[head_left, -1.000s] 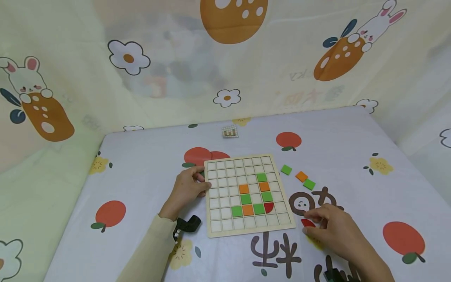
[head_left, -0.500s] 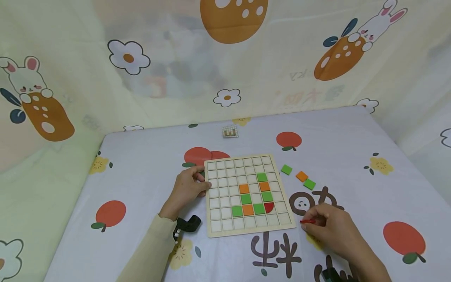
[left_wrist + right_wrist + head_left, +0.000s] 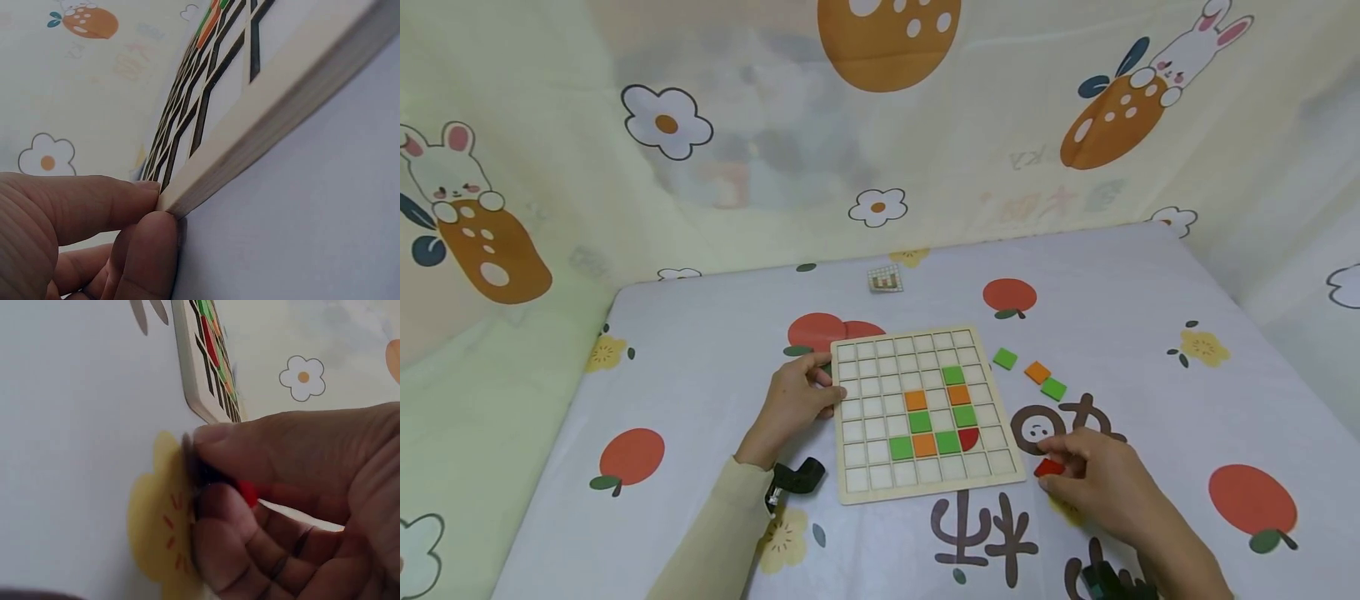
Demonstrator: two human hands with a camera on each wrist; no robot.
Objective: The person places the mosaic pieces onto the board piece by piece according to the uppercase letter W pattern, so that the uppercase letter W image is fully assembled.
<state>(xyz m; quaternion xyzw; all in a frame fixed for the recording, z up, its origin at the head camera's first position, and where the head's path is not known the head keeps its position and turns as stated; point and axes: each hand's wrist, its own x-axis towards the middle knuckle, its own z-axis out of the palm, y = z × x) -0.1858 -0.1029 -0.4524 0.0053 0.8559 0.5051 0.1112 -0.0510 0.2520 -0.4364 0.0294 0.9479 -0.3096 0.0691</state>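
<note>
A pale wooden grid board (image 3: 857, 492) lies flat on the printed tablecloth, with green, orange and one red tile set in its cells. My left hand (image 3: 793, 402) pinches the board's left edge (image 3: 250, 131) between thumb and fingers. To the right of the board, my right hand (image 3: 1093, 479) pinches a small red tile (image 3: 1048, 467) just above the cloth; the right wrist view shows the red tile (image 3: 249, 492) between thumb and fingers. The board's near corner (image 3: 200, 394) is just beyond it.
Two green tiles (image 3: 1004, 359) (image 3: 1053, 388) and an orange tile (image 3: 1037, 372) lie loose on the cloth right of the board. A small pattern card (image 3: 884, 278) sits near the table's far edge. A printed curtain hangs behind and at both sides.
My right hand has lifted the red tile off the cloth and turned it, moving slightly up towards the board. The left hand has stayed on the board's edge.
</note>
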